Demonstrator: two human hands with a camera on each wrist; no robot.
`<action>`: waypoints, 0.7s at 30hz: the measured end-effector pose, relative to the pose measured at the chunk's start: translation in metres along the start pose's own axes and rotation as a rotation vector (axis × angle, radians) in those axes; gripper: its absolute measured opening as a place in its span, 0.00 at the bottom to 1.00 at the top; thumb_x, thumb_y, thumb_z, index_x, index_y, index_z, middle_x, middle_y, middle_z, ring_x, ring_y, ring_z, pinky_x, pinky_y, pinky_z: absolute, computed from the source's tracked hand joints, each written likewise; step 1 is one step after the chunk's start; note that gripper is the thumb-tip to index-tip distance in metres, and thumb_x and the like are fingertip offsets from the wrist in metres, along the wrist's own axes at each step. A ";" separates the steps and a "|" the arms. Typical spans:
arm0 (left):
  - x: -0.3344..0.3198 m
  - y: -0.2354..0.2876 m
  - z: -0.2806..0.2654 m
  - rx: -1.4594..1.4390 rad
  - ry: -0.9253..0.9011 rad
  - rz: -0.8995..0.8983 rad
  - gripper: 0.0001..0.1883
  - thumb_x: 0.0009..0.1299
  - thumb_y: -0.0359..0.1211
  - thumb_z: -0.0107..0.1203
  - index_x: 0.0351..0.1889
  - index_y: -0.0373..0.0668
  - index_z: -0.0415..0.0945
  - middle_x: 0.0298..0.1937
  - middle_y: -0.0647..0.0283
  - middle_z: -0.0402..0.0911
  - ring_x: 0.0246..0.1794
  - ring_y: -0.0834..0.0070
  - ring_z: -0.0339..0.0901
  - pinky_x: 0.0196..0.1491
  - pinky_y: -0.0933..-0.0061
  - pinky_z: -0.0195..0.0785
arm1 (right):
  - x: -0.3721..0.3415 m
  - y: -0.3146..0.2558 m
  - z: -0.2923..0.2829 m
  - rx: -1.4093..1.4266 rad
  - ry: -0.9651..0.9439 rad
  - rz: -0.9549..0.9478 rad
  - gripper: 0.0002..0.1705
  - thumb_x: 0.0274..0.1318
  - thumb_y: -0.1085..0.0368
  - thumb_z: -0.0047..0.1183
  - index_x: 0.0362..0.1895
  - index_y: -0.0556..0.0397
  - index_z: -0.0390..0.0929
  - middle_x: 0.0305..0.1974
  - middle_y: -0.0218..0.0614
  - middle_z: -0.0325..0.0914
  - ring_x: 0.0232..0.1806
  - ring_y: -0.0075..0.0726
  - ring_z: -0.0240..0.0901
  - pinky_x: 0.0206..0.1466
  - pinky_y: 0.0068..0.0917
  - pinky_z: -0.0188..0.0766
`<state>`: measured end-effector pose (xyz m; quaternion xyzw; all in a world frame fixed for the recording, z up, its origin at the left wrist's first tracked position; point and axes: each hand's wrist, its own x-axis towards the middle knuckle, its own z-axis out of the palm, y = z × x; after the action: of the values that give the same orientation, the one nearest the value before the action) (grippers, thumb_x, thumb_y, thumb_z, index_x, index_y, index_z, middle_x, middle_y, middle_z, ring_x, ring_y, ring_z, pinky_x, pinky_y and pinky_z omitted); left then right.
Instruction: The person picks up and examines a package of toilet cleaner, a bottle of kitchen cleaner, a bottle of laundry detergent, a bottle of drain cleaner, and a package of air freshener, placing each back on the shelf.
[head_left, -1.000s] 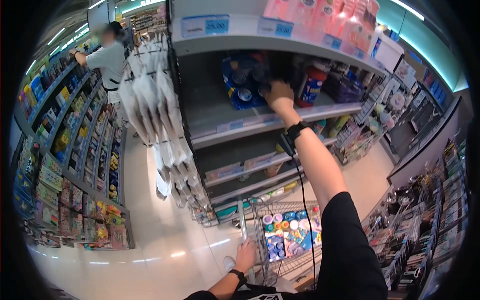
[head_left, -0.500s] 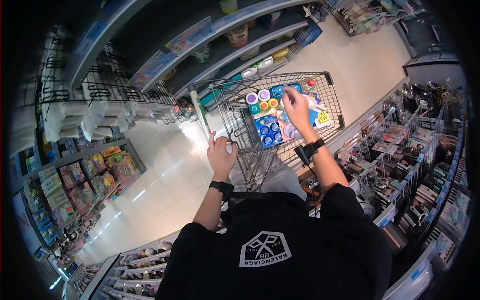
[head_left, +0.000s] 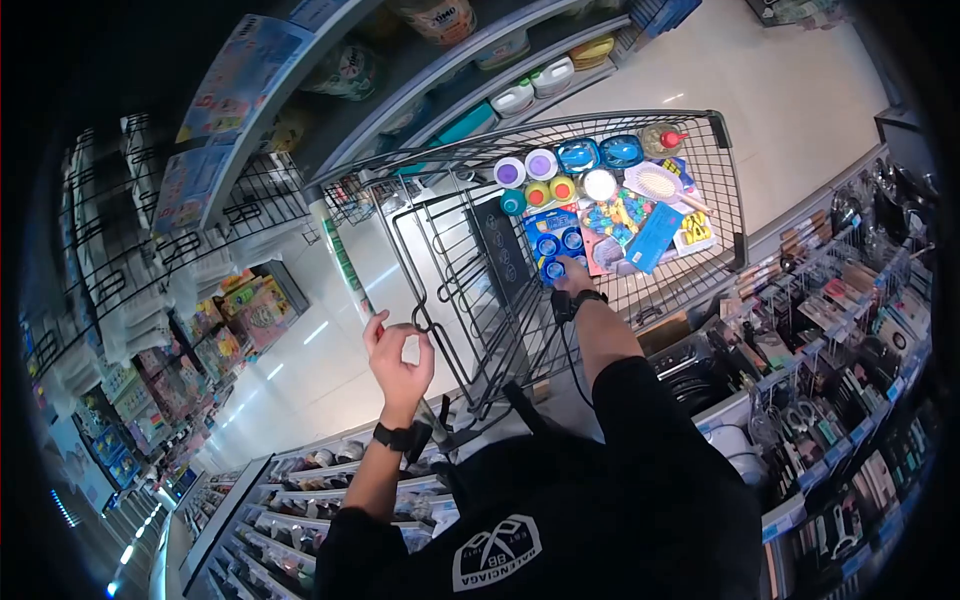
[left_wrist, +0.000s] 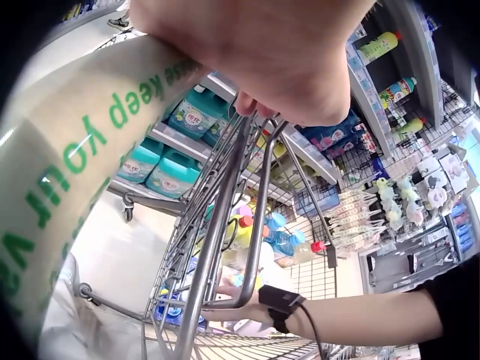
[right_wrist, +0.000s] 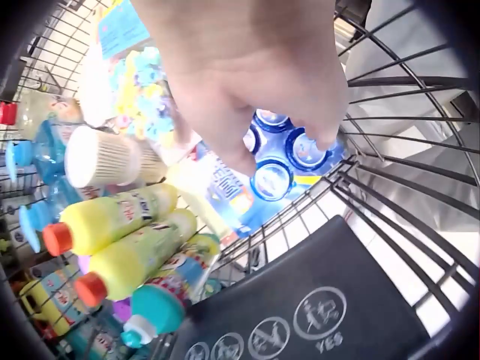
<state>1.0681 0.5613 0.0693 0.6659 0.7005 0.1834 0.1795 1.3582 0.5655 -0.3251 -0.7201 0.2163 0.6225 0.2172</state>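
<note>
My right hand [head_left: 573,272] reaches down into the shopping cart [head_left: 742,200]. Its thumb and fingers pinch the edge of a blue pack [head_left: 545,228] with several round blue lids. In the right wrist view, the right hand [right_wrist: 259,82] covers part of the same pack [right_wrist: 271,180]. My left hand [head_left: 402,368] rests against the cart's handle [head_left: 343,255], thumb and index finger bent toward each other. Seen in the left wrist view, the left hand [left_wrist: 262,56] lies over the handle [left_wrist: 82,150], its fingers loosely bent and not wrapped around it.
Yellow bottles [right_wrist: 120,217], a white ribbed container [right_wrist: 101,156], a hairbrush [head_left: 655,182] and a blue card [head_left: 655,238] lie in the cart. Shelves [head_left: 420,100] stand beyond it. Hanging utensils [head_left: 800,330] line the right side, with white packs [head_left: 140,310] at the left.
My right hand has come from the shelf down to the blue pack in the cart. My left hand stays at the handle, and the view has tilted down onto the cart.
</note>
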 end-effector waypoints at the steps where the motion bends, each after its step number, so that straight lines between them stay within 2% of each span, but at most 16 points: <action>1: 0.000 -0.002 0.002 0.000 -0.010 -0.001 0.05 0.61 0.27 0.63 0.33 0.43 0.80 0.35 0.62 0.84 0.63 0.49 0.71 0.66 0.53 0.60 | 0.011 0.006 0.001 -0.038 -0.106 0.034 0.24 0.58 0.52 0.66 0.55 0.48 0.77 0.42 0.35 0.74 0.37 0.38 0.71 0.41 0.35 0.73; 2: -0.001 -0.004 0.001 0.008 -0.021 -0.013 0.05 0.61 0.27 0.63 0.33 0.43 0.80 0.35 0.62 0.84 0.63 0.49 0.71 0.66 0.53 0.60 | 0.021 0.013 0.000 -0.079 -0.210 0.070 0.25 0.55 0.51 0.69 0.52 0.48 0.77 0.42 0.32 0.68 0.39 0.33 0.66 0.39 0.34 0.70; 3: 0.000 -0.005 0.001 0.008 -0.034 -0.013 0.05 0.61 0.27 0.63 0.33 0.43 0.80 0.35 0.62 0.84 0.63 0.49 0.71 0.66 0.52 0.59 | 0.046 0.019 -0.005 -0.106 -0.312 0.111 0.35 0.54 0.50 0.71 0.62 0.48 0.73 0.53 0.37 0.71 0.51 0.41 0.69 0.48 0.40 0.73; 4: 0.001 -0.005 0.001 0.007 -0.044 -0.014 0.04 0.60 0.27 0.63 0.33 0.42 0.80 0.35 0.62 0.84 0.62 0.50 0.70 0.67 0.52 0.59 | 0.056 0.022 0.005 -0.115 -0.311 0.122 0.35 0.54 0.50 0.71 0.62 0.48 0.73 0.53 0.37 0.71 0.51 0.41 0.69 0.48 0.40 0.73; 6: 0.000 -0.006 0.002 0.001 -0.053 -0.039 0.05 0.60 0.27 0.63 0.33 0.42 0.80 0.35 0.61 0.84 0.62 0.50 0.69 0.67 0.52 0.57 | 0.071 0.035 0.025 -0.056 -0.007 0.209 0.42 0.58 0.47 0.67 0.72 0.43 0.64 0.56 0.36 0.75 0.51 0.37 0.74 0.44 0.45 0.75; 8: -0.001 -0.007 0.001 0.004 -0.070 -0.057 0.04 0.60 0.27 0.63 0.33 0.42 0.81 0.34 0.62 0.84 0.62 0.50 0.69 0.67 0.52 0.57 | 0.081 0.041 0.028 -0.052 0.024 0.206 0.43 0.57 0.46 0.68 0.72 0.41 0.65 0.55 0.37 0.75 0.46 0.40 0.75 0.47 0.49 0.76; 10: -0.001 -0.008 -0.002 0.016 -0.080 -0.065 0.04 0.60 0.27 0.63 0.32 0.42 0.81 0.34 0.62 0.84 0.62 0.50 0.69 0.67 0.52 0.57 | 0.098 0.050 0.025 0.039 0.037 0.211 0.47 0.56 0.45 0.69 0.75 0.44 0.62 0.67 0.44 0.65 0.58 0.51 0.72 0.54 0.54 0.76; 11: 0.001 -0.008 -0.001 0.018 -0.083 -0.056 0.03 0.60 0.28 0.63 0.31 0.42 0.81 0.34 0.62 0.84 0.62 0.50 0.70 0.67 0.52 0.58 | 0.110 0.054 0.025 0.006 0.002 0.159 0.47 0.57 0.45 0.68 0.73 0.51 0.62 0.69 0.46 0.64 0.64 0.57 0.70 0.59 0.58 0.74; 12: 0.003 -0.009 0.000 0.016 -0.074 -0.057 0.03 0.60 0.28 0.63 0.31 0.42 0.81 0.34 0.62 0.84 0.62 0.50 0.70 0.67 0.52 0.58 | 0.110 0.047 0.030 0.002 -0.002 0.152 0.47 0.57 0.45 0.68 0.73 0.51 0.62 0.69 0.46 0.64 0.64 0.57 0.70 0.59 0.58 0.74; 14: 0.001 -0.011 -0.003 0.028 -0.091 -0.037 0.03 0.60 0.28 0.63 0.30 0.42 0.81 0.34 0.62 0.84 0.62 0.51 0.70 0.67 0.52 0.59 | 0.103 0.045 0.031 0.060 0.091 0.196 0.40 0.59 0.46 0.66 0.67 0.54 0.67 0.62 0.43 0.74 0.61 0.50 0.75 0.59 0.59 0.74; 15: -0.001 -0.013 -0.003 -0.006 -0.094 -0.055 0.03 0.62 0.30 0.64 0.30 0.40 0.81 0.33 0.61 0.83 0.63 0.50 0.69 0.69 0.51 0.55 | 0.088 0.041 0.036 0.065 0.149 0.177 0.35 0.61 0.47 0.64 0.63 0.54 0.69 0.56 0.41 0.79 0.54 0.47 0.79 0.59 0.57 0.74; 16: -0.002 -0.013 -0.003 -0.004 -0.089 -0.061 0.03 0.62 0.30 0.64 0.30 0.40 0.81 0.33 0.61 0.83 0.63 0.50 0.69 0.69 0.51 0.55 | 0.098 0.055 0.033 0.057 0.146 0.176 0.35 0.61 0.47 0.64 0.63 0.54 0.69 0.56 0.41 0.79 0.54 0.47 0.79 0.59 0.57 0.74; 18: -0.001 -0.012 -0.004 -0.036 -0.081 -0.062 0.03 0.62 0.29 0.63 0.30 0.40 0.81 0.33 0.62 0.83 0.64 0.50 0.68 0.69 0.51 0.55 | 0.101 0.071 0.035 0.325 -0.094 -0.088 0.33 0.64 0.47 0.62 0.64 0.54 0.69 0.57 0.43 0.78 0.53 0.51 0.79 0.62 0.55 0.74; 19: -0.003 -0.014 -0.003 -0.054 -0.070 -0.066 0.03 0.62 0.29 0.63 0.30 0.41 0.81 0.33 0.62 0.83 0.64 0.51 0.69 0.69 0.51 0.56 | 0.097 0.064 0.042 0.344 -0.117 -0.056 0.29 0.65 0.48 0.60 0.63 0.50 0.71 0.56 0.43 0.79 0.52 0.50 0.80 0.61 0.49 0.75; 20: -0.003 -0.014 -0.004 -0.055 -0.059 -0.065 0.03 0.62 0.29 0.63 0.30 0.41 0.81 0.33 0.62 0.83 0.64 0.51 0.69 0.69 0.51 0.56 | 0.092 0.058 0.045 0.340 -0.125 -0.064 0.29 0.65 0.48 0.60 0.63 0.50 0.71 0.56 0.43 0.79 0.52 0.50 0.80 0.61 0.49 0.75; 21: -0.002 -0.013 -0.004 -0.066 -0.057 -0.053 0.02 0.62 0.28 0.63 0.30 0.41 0.81 0.33 0.62 0.83 0.64 0.51 0.69 0.69 0.51 0.56 | 0.080 0.052 0.047 0.255 -0.109 0.032 0.27 0.65 0.49 0.60 0.62 0.47 0.73 0.56 0.41 0.79 0.52 0.48 0.80 0.60 0.47 0.76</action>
<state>1.0546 0.5590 0.0663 0.6456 0.7061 0.1826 0.2263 1.3003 0.5471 -0.4129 -0.6481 0.2932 0.6315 0.3085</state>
